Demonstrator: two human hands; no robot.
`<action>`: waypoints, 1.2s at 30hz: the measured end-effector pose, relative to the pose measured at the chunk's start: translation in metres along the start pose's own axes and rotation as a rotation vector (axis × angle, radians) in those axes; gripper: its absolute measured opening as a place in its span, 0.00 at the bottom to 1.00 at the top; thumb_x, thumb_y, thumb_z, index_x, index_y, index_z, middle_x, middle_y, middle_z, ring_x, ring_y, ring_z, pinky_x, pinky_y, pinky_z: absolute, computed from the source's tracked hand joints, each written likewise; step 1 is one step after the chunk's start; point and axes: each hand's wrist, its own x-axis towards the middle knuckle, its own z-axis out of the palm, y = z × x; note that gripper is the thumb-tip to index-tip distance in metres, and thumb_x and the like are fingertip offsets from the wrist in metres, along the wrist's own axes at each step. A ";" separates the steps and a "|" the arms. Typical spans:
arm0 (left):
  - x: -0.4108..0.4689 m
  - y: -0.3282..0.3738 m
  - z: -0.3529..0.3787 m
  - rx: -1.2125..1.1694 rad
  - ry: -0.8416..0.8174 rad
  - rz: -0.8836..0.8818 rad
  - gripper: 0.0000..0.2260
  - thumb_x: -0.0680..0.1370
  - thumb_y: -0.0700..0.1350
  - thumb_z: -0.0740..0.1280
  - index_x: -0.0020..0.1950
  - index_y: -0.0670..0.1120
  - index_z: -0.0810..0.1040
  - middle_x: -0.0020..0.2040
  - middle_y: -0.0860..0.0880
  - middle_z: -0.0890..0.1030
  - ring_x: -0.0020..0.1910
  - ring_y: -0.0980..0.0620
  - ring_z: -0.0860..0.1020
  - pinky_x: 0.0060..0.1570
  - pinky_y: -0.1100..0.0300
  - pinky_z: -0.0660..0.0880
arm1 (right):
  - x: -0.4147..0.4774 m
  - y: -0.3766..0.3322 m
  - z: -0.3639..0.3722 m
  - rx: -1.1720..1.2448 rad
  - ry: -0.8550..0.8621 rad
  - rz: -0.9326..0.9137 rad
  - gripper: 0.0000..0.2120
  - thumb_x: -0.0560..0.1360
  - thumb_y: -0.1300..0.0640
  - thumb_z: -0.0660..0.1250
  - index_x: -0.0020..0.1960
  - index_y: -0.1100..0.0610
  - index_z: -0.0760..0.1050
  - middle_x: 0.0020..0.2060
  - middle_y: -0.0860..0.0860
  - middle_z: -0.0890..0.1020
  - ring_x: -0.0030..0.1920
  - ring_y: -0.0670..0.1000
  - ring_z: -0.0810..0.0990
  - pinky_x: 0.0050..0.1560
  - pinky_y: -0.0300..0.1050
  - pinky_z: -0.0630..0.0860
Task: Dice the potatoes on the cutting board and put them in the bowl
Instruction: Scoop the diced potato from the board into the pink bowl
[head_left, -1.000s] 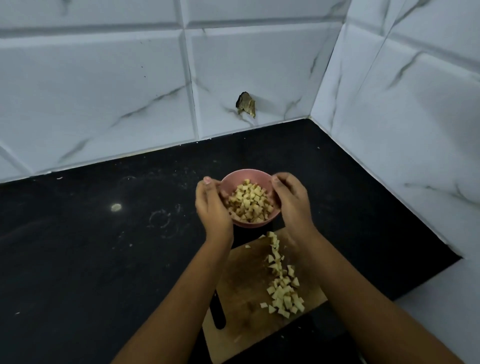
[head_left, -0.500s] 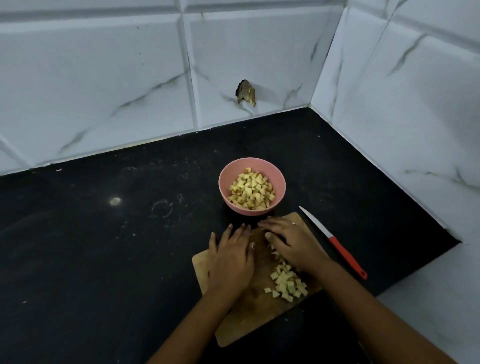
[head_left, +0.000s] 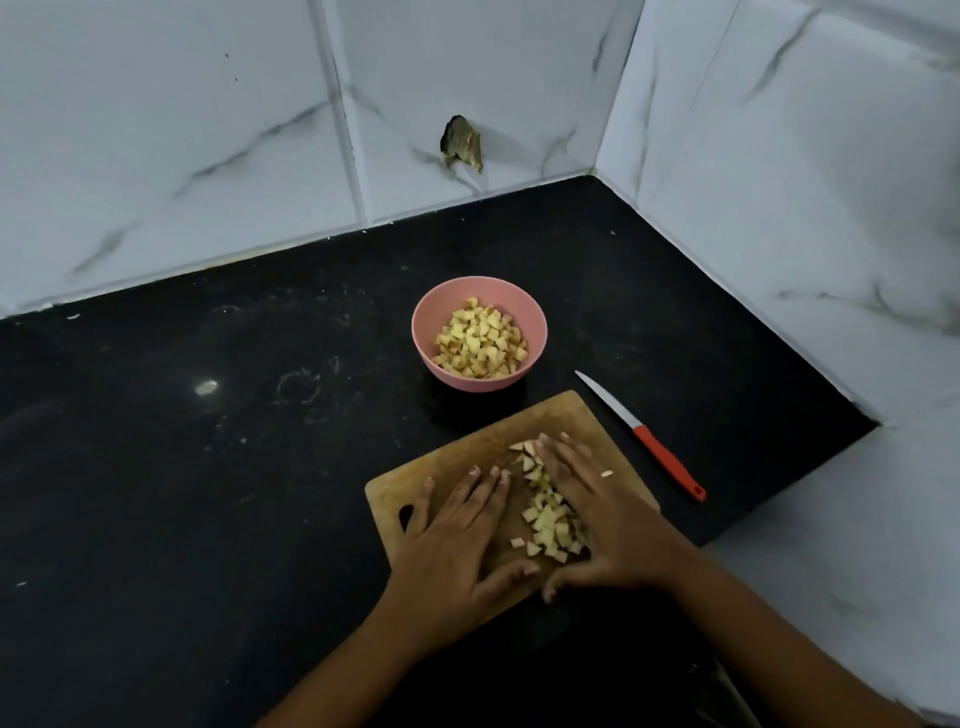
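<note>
1. The left hand (head_left: 457, 540) is lying palm down on the wooden cutting board (head_left: 467, 452), fingers straight and pointing toward the far side. It is released and grasping nothing.
2. The right hand (head_left: 602, 509) is lying flat on the right half of the board, fingers straight, with a ring (head_left: 607, 473) showing on one finger. It is also holding nothing.
3. A pile of diced potato (head_left: 550, 519) is sitting on the board between the two hands, pressing against the inner edge of the right hand. The two thumbs are almost meeting at the pile's near side.
4. A few loose dice (head_left: 524, 449) are lying at the far end of the pile, beside the right fingertips.
5. The pink bowl (head_left: 470, 383) is standing upright on the black counter (head_left: 208, 493), near the board's far edge, and is holding a heap of potato dice (head_left: 480, 338).
6. A red-handled knife (head_left: 654, 447) is lying on the counter just right of the board, its blade pointing far and left. Neither hand is touching it.
7. White marbled tiles (head_left: 156, 130) are backing the counter on the far and right sides, with a broken patch (head_left: 461, 143) showing in the far wall.
</note>
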 end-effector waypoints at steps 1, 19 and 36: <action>-0.002 0.002 0.002 0.019 0.005 0.006 0.40 0.68 0.75 0.32 0.74 0.56 0.31 0.74 0.62 0.34 0.72 0.64 0.31 0.67 0.58 0.23 | 0.000 0.000 0.006 -0.073 0.024 -0.022 0.59 0.60 0.21 0.63 0.74 0.41 0.28 0.74 0.38 0.33 0.74 0.41 0.30 0.70 0.36 0.36; 0.019 0.008 0.008 -0.157 0.197 -0.029 0.38 0.70 0.74 0.37 0.72 0.56 0.30 0.75 0.59 0.39 0.74 0.64 0.40 0.72 0.65 0.37 | 0.054 -0.023 0.010 0.071 0.279 -0.071 0.25 0.76 0.47 0.63 0.69 0.58 0.72 0.66 0.53 0.72 0.68 0.51 0.67 0.67 0.44 0.67; 0.042 0.034 0.009 -0.757 0.493 -0.263 0.31 0.77 0.62 0.54 0.77 0.50 0.56 0.75 0.54 0.61 0.72 0.62 0.59 0.58 0.82 0.54 | 0.067 -0.029 0.001 -0.089 0.331 -0.203 0.11 0.76 0.60 0.67 0.58 0.58 0.78 0.53 0.54 0.79 0.49 0.52 0.76 0.47 0.44 0.76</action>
